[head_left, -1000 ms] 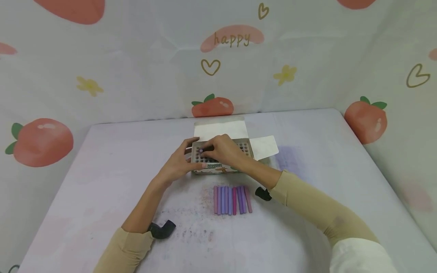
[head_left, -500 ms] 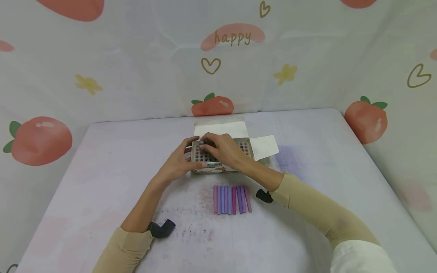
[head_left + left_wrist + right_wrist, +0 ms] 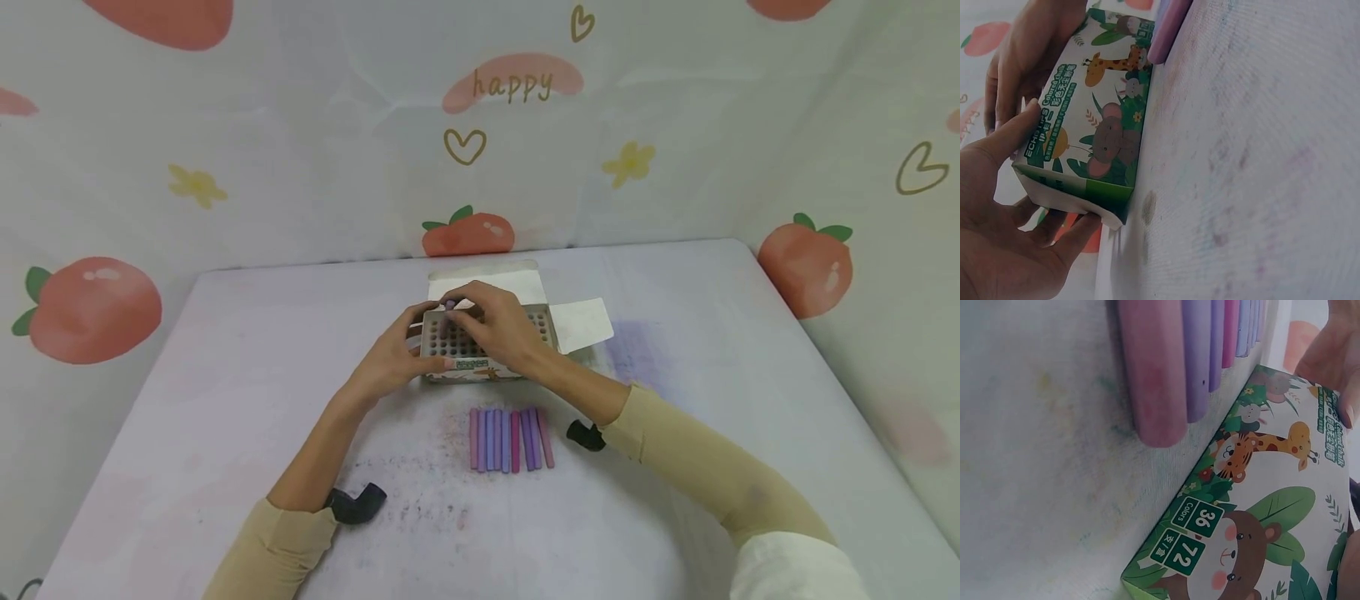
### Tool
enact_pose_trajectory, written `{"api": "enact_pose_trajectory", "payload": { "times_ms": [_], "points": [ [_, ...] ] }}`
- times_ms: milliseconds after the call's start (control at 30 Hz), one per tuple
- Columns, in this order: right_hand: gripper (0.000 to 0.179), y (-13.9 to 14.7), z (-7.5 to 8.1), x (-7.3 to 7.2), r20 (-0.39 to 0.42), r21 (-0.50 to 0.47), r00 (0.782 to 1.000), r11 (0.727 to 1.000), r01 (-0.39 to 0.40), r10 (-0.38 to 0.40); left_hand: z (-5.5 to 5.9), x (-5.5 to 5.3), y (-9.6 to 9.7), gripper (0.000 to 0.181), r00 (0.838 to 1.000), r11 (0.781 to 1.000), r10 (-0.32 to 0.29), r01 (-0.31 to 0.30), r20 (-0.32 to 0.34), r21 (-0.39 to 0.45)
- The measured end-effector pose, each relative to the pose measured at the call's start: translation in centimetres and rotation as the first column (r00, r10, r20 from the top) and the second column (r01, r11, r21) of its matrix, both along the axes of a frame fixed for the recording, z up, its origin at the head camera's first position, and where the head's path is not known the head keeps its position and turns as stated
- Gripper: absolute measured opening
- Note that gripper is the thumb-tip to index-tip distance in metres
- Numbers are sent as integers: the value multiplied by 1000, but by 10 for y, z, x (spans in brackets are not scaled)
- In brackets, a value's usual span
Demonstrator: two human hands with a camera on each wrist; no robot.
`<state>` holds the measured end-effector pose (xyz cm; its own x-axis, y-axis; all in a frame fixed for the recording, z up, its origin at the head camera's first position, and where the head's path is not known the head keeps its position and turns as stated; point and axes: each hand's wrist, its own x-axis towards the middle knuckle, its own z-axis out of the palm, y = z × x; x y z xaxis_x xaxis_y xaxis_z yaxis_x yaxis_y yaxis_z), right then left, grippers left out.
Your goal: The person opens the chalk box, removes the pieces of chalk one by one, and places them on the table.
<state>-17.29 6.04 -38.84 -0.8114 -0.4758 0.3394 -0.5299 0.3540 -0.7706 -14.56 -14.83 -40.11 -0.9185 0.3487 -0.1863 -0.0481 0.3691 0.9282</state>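
A white and green printed chalk box (image 3: 467, 376) stands with its top open, showing rows of round holes. My left hand (image 3: 386, 360) grips its left end, the thumb on the front face and fingers round the end and back. Above the holes on the left side, my right hand (image 3: 501, 327) pinches a purple chalk stick (image 3: 449, 306) between thumb and fingers, roughly upright. Several pink, purple, blue and magenta chalk sticks (image 3: 515, 442) lie side by side in front of the box; the right wrist view shows the ends of these, with a pink chalk stick (image 3: 1154, 381) closest.
The box's lid (image 3: 491, 279) is folded back, and a side flap (image 3: 582, 324) sticks out to the right. Purple chalk dust (image 3: 637, 350) marks the white tablecloth beyond it. Black curved pieces (image 3: 358, 504) show beside the wrists. A printed curtain (image 3: 337, 167) hangs behind the table.
My right hand has risen slightly from the holes, bringing the purple chalk stick up with it. My left hand stays on the box, and the row of chalk lies as before.
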Motion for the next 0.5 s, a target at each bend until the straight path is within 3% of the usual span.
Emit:
{"api": "enact_pose_trajectory", "payload": {
  "times_ms": [233,500],
  "points": [
    [20,4,-1,2,23,-97,999,995,38,-36,0,2,1,94,1000,1000,11,-11,14,-23],
    [23,11,5,8,206,-269,978,960,75,-19,-3,0,1,93,1000,1000,7,-7,5,-13]
  ]
}}
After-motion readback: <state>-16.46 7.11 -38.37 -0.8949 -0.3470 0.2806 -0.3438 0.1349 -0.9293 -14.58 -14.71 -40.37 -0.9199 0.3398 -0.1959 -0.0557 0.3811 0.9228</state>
